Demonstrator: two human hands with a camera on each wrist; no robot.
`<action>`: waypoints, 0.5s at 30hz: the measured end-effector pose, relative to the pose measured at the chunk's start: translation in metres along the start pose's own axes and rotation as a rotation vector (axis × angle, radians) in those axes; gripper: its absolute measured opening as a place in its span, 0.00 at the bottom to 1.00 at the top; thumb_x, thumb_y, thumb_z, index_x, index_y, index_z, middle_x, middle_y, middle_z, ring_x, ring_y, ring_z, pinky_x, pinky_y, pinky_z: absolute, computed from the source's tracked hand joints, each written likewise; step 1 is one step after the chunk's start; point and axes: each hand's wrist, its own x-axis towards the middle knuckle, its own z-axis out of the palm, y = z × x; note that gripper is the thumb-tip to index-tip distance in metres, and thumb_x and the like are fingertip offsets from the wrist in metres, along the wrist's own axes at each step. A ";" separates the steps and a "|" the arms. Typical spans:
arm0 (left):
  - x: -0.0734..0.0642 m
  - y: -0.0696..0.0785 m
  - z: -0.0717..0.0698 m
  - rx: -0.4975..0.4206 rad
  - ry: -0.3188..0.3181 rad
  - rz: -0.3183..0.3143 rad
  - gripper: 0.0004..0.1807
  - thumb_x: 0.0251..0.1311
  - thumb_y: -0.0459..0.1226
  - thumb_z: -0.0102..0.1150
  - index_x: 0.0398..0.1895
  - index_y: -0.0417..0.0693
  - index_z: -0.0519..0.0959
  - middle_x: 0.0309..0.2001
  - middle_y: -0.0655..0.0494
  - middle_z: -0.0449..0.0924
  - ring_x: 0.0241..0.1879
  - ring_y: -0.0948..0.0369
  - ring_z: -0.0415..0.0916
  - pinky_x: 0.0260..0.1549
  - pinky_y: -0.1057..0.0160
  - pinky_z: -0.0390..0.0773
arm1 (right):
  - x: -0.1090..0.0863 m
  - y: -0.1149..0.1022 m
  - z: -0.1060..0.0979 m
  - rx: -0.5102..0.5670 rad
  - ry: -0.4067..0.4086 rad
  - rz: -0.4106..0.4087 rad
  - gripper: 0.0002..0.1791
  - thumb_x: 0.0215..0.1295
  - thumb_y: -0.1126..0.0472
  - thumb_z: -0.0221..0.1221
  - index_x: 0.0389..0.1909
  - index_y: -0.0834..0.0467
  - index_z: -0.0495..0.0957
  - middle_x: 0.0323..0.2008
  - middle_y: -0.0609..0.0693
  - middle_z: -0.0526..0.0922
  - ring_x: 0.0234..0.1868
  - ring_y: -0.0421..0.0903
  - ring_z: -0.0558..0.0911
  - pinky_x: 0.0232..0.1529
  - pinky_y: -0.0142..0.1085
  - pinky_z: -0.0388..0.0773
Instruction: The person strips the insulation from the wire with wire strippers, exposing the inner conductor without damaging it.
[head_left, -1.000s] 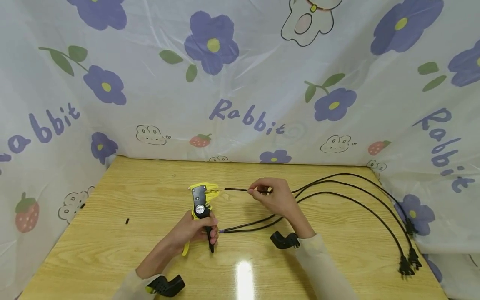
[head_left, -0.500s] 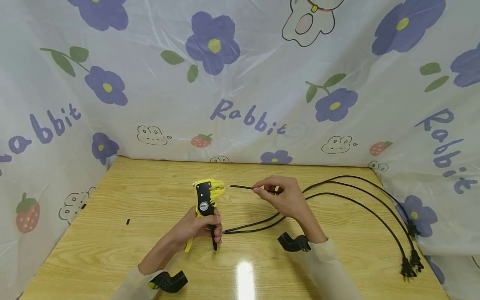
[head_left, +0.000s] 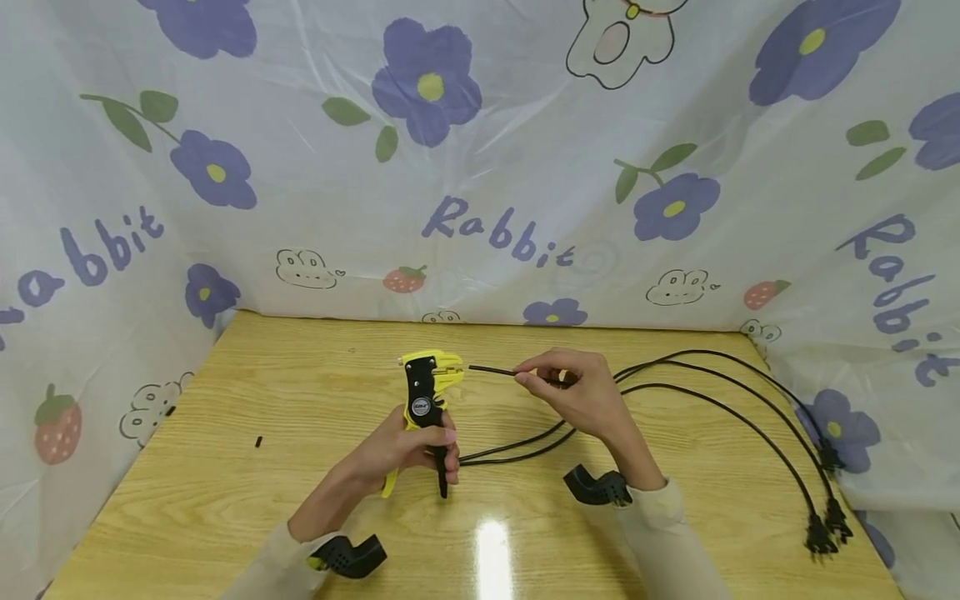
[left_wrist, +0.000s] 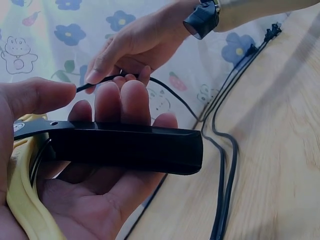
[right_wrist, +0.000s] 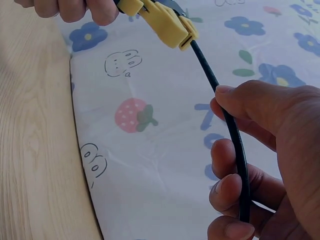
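At the left on the wooden table (head_left: 172,500) lies a small black piece (head_left: 258,442). Right of it, the left hand (head_left: 405,446) curls round a yellow-and-black hand tool (head_left: 422,383), its handles spread and head uppermost. Just right of the tool's mouth sits the free end of a black cord (head_left: 491,369), pinched by the right hand (head_left: 583,398); a slight gap shows in the head view. The step appears to be lining that end up with the mouth; the next move probably calls for a straight, steady feed. Nearer, two other cords (head_left: 517,457) run rightward; plugs (head_left: 821,537) lie at the right.
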 end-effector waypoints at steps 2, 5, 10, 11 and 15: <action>0.001 0.001 0.001 -0.002 -0.008 0.004 0.05 0.76 0.34 0.53 0.43 0.40 0.74 0.31 0.54 0.84 0.31 0.57 0.86 0.42 0.49 0.90 | 0.000 -0.001 -0.001 0.003 0.003 -0.001 0.07 0.67 0.63 0.68 0.43 0.51 0.90 0.27 0.46 0.82 0.23 0.42 0.71 0.23 0.30 0.65; 0.003 0.002 0.003 -0.006 -0.016 0.011 0.05 0.76 0.34 0.52 0.44 0.40 0.73 0.31 0.54 0.85 0.31 0.58 0.86 0.42 0.50 0.90 | 0.000 -0.002 -0.002 0.000 0.009 -0.001 0.07 0.67 0.63 0.68 0.42 0.49 0.90 0.26 0.45 0.81 0.23 0.41 0.71 0.22 0.30 0.63; 0.006 0.004 0.005 -0.009 -0.038 0.026 0.07 0.76 0.34 0.52 0.43 0.37 0.74 0.30 0.54 0.85 0.31 0.58 0.87 0.41 0.50 0.90 | 0.000 -0.003 -0.003 -0.001 -0.001 -0.005 0.07 0.68 0.61 0.67 0.42 0.48 0.90 0.27 0.43 0.81 0.24 0.41 0.72 0.23 0.30 0.65; 0.006 0.004 0.005 -0.009 -0.043 0.028 0.07 0.76 0.34 0.52 0.42 0.37 0.74 0.30 0.54 0.85 0.31 0.58 0.87 0.41 0.50 0.90 | 0.000 -0.003 -0.003 0.000 -0.003 -0.007 0.06 0.68 0.60 0.67 0.42 0.47 0.90 0.27 0.43 0.81 0.24 0.41 0.72 0.23 0.30 0.66; 0.008 0.005 0.008 -0.008 -0.061 0.026 0.07 0.76 0.34 0.51 0.41 0.37 0.75 0.30 0.54 0.85 0.31 0.57 0.87 0.41 0.49 0.90 | 0.000 -0.006 -0.004 0.009 -0.003 -0.018 0.06 0.68 0.60 0.67 0.42 0.48 0.90 0.26 0.43 0.81 0.23 0.41 0.71 0.22 0.30 0.65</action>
